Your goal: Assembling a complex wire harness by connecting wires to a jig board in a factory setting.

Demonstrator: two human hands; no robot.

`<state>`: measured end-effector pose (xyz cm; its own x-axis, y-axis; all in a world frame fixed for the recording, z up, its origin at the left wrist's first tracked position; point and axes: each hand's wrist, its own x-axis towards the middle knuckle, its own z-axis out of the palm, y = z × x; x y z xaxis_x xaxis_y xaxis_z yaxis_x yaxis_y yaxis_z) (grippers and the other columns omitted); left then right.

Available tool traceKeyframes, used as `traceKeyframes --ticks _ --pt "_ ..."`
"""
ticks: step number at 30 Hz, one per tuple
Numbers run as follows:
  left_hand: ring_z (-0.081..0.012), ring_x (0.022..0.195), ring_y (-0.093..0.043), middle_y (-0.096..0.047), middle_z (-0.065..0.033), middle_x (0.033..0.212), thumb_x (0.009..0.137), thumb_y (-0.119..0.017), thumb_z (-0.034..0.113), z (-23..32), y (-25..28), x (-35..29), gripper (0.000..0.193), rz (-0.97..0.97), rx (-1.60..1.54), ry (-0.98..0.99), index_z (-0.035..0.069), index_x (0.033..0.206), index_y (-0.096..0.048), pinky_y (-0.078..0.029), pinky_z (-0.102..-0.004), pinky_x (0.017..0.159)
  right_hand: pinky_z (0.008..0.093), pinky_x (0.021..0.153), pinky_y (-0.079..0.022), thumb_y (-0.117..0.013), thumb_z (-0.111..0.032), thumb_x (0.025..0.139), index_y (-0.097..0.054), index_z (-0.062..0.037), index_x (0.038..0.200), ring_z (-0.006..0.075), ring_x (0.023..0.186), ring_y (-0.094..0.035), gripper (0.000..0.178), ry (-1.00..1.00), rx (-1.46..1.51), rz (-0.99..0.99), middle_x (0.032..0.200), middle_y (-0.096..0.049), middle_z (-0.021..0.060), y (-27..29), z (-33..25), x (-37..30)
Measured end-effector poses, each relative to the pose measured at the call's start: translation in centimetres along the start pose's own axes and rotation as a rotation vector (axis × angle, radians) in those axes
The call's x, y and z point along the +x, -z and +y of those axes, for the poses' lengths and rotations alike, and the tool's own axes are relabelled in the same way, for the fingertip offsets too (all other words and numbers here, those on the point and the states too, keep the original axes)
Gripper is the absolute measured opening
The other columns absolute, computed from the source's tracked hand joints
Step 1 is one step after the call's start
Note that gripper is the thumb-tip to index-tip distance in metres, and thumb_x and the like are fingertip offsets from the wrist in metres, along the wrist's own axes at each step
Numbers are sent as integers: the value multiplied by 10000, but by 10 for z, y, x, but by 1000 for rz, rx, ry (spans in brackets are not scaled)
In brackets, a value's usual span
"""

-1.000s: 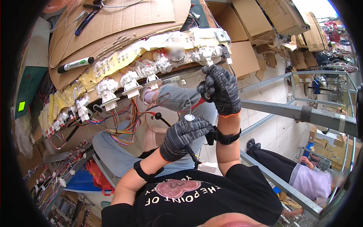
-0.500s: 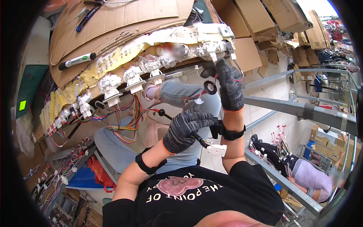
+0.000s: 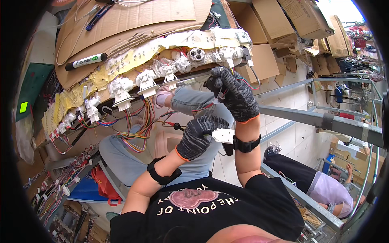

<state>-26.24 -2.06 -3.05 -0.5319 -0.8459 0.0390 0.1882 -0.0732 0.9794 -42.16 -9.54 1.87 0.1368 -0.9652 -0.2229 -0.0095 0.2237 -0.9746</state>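
Note:
My left hand, in a dark grey knit glove, is closed around a cable above my lap. The cable's white rectangular connector sticks out to the right of its fingers. Farther up and to the right, my gloved right hand is just below the board's front edge. Its fingers are pinched together over thin coloured wires; a small translucent white piece shows under them. Exactly what those fingertips grip is hidden. A black cable fitting with a red part lies left of my left hand.
White sockets line the taped board edge, with coloured wires hanging below. A black marker and a cutter lie on cardboard. A metal frame runs right; beyond it another person bends over.
My right hand has drawn slightly down and left, and the black ring beneath it is out of sight. The white connector at my left hand has risen. The other person's wire bundle is gone from view.

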Motion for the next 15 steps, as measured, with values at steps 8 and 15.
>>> traceKeyframes --ticks 8,15 --pt "-277 1010 -571 -572 -160 1130 687 -598 -47 -4 -15 3 285 426 -4 -70 45 951 -653 -458 -357 859 229 520 -421 -637 -203 832 -625 -36 886 97 607 -550 176 -139 415 328 730 -610 35 -7 3 6" --pt "-270 997 -552 -549 -141 1112 705 -569 -118 7 -7 5 284 618 468 -254 50 925 -635 -447 -331 861 193 453 -362 -664 -233 812 -637 -55 810 69 506 -495 181 -171 288 426 644 -583 4 -18 -11 7"
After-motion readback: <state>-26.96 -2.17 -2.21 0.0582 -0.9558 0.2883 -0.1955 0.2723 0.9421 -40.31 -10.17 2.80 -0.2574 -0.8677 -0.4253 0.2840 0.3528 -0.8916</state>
